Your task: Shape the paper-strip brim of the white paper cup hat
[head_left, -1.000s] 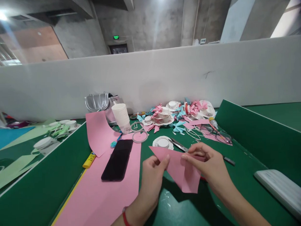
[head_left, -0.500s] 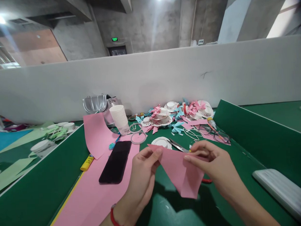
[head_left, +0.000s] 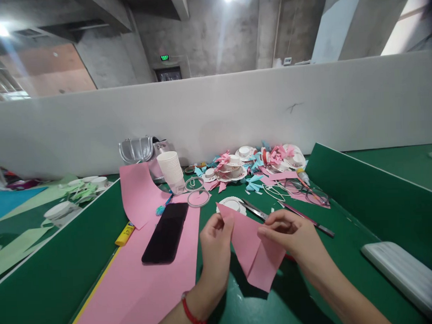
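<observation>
A piece of pink paper (head_left: 249, 241), creased down its lower part, is held up over the green table by both hands. My left hand (head_left: 218, 247) pinches its upper left edge between thumb and fingers; a red bracelet circles that wrist. On the upper right edge, my right hand (head_left: 291, 235) grips it with thumb and fingertips. Behind the paper lie scissors (head_left: 255, 210), partly hidden, with a bit of red handle showing under the right hand. A white paper plate with a cup base (head_left: 231, 204) sits just beyond the paper's top corner.
Pink sheets (head_left: 163, 286) cover the left side, with a black phone (head_left: 166, 233) on them. Stacked paper cups (head_left: 171, 170) and a yellow glue tube (head_left: 125, 234) stand near the left divider. Paper crafts (head_left: 234, 171) pile at the back. A pen-like tool (head_left: 310, 220) and white device (head_left: 404, 273) lie right.
The pink paper has tilted and turned, its lower end swinging left. My left hand has become more upright, and my right hand has shifted slightly left and down, uncovering the pen-like tool.
</observation>
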A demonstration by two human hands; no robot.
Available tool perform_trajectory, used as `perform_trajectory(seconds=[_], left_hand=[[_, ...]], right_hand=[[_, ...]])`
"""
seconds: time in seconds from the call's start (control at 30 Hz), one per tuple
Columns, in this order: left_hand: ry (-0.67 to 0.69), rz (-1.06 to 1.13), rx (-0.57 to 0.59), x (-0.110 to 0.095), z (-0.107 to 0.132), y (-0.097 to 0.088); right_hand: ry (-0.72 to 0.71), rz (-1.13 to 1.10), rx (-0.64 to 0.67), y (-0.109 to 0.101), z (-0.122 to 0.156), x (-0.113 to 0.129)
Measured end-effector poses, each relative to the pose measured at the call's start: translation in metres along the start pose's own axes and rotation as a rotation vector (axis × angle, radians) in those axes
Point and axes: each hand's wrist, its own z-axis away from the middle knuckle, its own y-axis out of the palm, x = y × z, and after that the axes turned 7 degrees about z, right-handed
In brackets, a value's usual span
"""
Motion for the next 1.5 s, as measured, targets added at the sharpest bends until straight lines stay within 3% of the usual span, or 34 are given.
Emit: perform_trajectory(seconds=[0.17,0.3,0.5,0.63,0.73,0.87,1.0,1.13,1.3,1.5], left_hand=[[0.109,-0.152,-0.044,0.005,0.005,0.0],[0.223,-0.272,0.039,0.007,-0.001,-0.002],[0.141,-0.423,0.085,0.019,-0.014,-0.007],[0.22,-0.739,0.253,0.028,-0.013,-0.014],[0.331,-1.076,0.446,0.033,-0.006,-0.024],[0.422,-1.374,0.556,0.032,0.002,-0.039],[0.522,-1.377,0.7,0.026,-0.003,-0.051],[0.535,-1.338,0.795,0.022,-0.015,-0.058],[0.512,-1.314,0.826,0.022,-0.025,-0.062],[0.443,-1.322,0.823,0.019,-0.008,-0.064]], right_hand=[[0.009,0.0,0.017,0.006,-0.001,-0.004],[0.03,-0.053,0.027,0.013,-0.002,-0.01],[0.06,-0.017,0.112,0.013,-0.01,-0.021],[-0.016,0.178,0.062,0.01,-0.018,-0.034],[-0.031,0.311,0.124,0.009,-0.023,-0.045],[-0.099,0.522,0.186,0.01,-0.023,-0.048],[-0.094,0.576,0.213,0.011,-0.023,-0.046],[-0.069,0.523,0.227,0.011,-0.024,-0.047],[-0.075,0.475,0.233,0.01,-0.026,-0.051],[-0.092,0.421,0.175,0.011,-0.028,-0.054]])
